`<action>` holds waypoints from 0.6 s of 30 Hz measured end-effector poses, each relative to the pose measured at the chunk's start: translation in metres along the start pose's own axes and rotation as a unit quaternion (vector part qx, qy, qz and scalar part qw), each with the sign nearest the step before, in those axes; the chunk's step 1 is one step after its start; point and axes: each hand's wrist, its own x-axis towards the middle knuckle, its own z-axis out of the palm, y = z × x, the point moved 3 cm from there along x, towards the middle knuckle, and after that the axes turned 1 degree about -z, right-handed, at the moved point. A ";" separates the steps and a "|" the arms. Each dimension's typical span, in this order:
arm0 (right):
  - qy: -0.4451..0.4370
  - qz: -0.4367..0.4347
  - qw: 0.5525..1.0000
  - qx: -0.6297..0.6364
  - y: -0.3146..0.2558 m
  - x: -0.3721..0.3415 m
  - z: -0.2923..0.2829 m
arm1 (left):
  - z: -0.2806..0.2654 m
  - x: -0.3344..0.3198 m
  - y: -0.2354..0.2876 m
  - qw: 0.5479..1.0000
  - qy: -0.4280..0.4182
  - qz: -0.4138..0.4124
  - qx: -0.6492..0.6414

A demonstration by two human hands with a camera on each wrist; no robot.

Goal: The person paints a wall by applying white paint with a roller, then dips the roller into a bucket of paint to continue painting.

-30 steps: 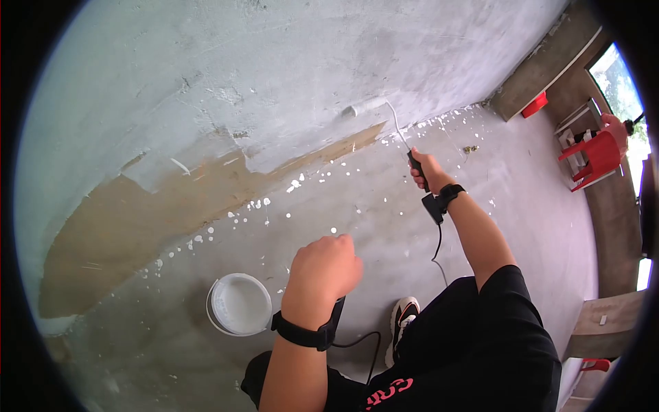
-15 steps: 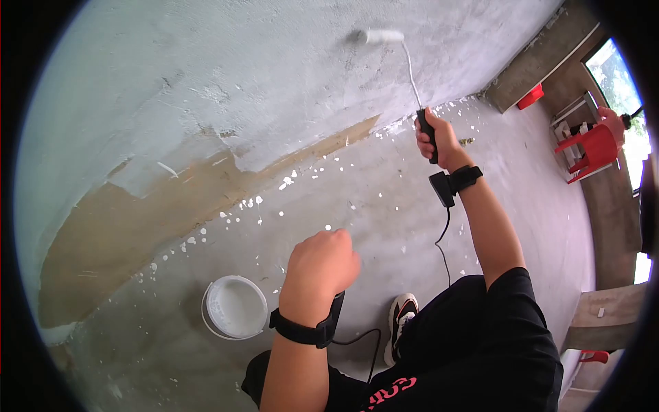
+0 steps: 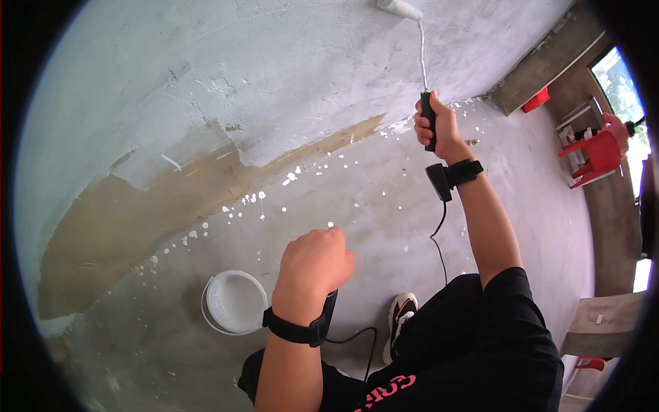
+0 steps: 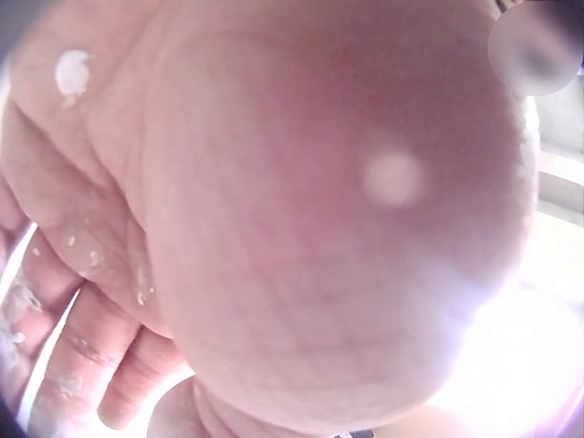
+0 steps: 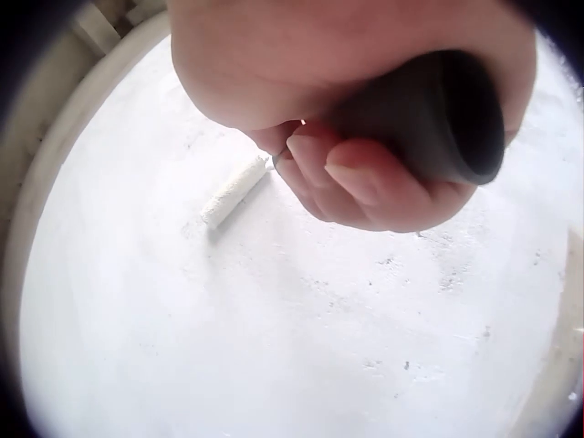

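Note:
My right hand (image 3: 445, 129) grips the black handle of a paint roller (image 3: 400, 9), fingers wrapped round it. Its white sleeve lies against the pale wall (image 3: 288, 62) at the top of the head view. In the right wrist view the handle's butt (image 5: 470, 119) sticks out of the fist, and the white roller sleeve (image 5: 234, 193) shows beyond the fingers. My left hand (image 3: 316, 259) hangs loosely curled in front of the body and holds nothing. White paint specks dot its palm and fingers (image 4: 91, 328) in the left wrist view.
A white bucket (image 3: 213, 290) with whitish contents stands on the floor, left of my left hand. White drips spot the grey floor (image 3: 357, 206) along a bare brown wall patch (image 3: 137, 226). A red chair (image 3: 598, 158) is at the far right, and cables hang from both wrists.
The right hand has raised the roller up the wall, from just above the brown strip to the top edge of the view. The left hand has stayed nearly in place.

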 end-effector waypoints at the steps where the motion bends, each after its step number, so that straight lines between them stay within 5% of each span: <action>1: 0.002 0.015 1.000 -0.004 0.006 -0.001 -0.002 | 0.000 -0.001 0.002 1.000 0.015 0.012 0.008; 10: 0.017 0.224 0.968 -0.115 0.129 -0.021 -0.012 | -0.004 -0.011 0.008 0.998 0.025 0.056 -0.017; 18: 0.058 0.254 0.944 -0.202 0.149 -0.008 -0.027 | -0.009 -0.022 0.004 0.997 0.050 0.051 -0.037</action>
